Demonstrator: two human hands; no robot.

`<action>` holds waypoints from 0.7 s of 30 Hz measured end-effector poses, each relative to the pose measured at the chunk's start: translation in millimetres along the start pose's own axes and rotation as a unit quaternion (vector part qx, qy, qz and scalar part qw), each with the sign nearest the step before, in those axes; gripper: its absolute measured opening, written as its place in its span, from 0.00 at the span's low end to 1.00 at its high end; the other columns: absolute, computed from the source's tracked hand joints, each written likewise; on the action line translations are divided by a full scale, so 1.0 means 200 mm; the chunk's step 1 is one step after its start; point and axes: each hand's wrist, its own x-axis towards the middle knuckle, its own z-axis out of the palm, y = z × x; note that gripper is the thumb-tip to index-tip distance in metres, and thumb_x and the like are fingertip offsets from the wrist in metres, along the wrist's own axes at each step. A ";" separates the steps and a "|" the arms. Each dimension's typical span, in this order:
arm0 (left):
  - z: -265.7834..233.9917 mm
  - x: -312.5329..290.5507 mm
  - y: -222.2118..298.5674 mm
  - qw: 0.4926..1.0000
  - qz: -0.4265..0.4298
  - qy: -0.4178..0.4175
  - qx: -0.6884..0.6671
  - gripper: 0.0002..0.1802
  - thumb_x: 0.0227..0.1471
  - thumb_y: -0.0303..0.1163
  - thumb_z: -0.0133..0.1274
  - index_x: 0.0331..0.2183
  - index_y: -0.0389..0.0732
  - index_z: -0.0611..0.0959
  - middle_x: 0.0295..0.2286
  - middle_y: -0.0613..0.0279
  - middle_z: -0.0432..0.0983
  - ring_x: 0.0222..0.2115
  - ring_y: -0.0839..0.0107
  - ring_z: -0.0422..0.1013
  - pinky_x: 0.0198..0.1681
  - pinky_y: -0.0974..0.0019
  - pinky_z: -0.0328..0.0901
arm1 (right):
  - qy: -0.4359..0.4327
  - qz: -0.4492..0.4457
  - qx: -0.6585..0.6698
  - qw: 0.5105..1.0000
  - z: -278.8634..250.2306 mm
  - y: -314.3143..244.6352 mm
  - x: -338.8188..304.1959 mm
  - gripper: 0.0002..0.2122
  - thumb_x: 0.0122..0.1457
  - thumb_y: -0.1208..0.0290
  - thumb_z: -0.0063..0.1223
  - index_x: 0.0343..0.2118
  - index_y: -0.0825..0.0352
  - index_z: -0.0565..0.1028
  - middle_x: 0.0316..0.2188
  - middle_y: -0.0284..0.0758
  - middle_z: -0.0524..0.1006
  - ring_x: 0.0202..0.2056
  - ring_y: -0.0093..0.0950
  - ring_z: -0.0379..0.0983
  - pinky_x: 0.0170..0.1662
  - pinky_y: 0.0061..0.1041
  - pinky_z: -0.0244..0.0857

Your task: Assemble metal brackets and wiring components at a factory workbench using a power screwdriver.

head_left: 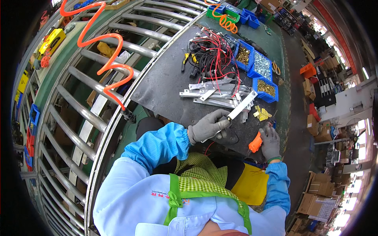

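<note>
A flat metal bar (pixel 242 105), pale silver, long and narrow with a squared far end, is gripped at its near end by the left hand (pixel 208 126), whose grey-gloved fingers are curled tight around it; the bar slants up and away to the right above the dark work mat (pixel 165 86). Just beyond the left hand lies a loose pile of similar metal bars (pixel 214 94), too overlapped to count. Past that pile sits a tangle of red and black wires (pixel 214 59). To the far right of the pile stand three blue bins (pixel 258 67) of small brass and silver parts. The right hand (pixel 269 142), also in a grey glove, is closed around one orange-handled tool (pixel 255 143), its tip pointing down toward the person. Between the two hands' far side lie a few small yellow pieces (pixel 262 113).
</note>
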 end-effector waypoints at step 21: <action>0.04 0.03 0.01 0.997 -0.006 0.076 0.019 0.20 0.58 0.34 0.53 0.50 0.36 0.72 0.31 0.63 0.74 0.27 0.78 0.74 0.29 0.75 0.71 | 0.559 -0.214 0.636 0.488 -0.89 -0.54 0.09 0.30 0.57 0.57 0.53 0.58 0.68 0.59 0.39 0.42 0.72 0.33 0.31 0.73 0.38 0.35 0.69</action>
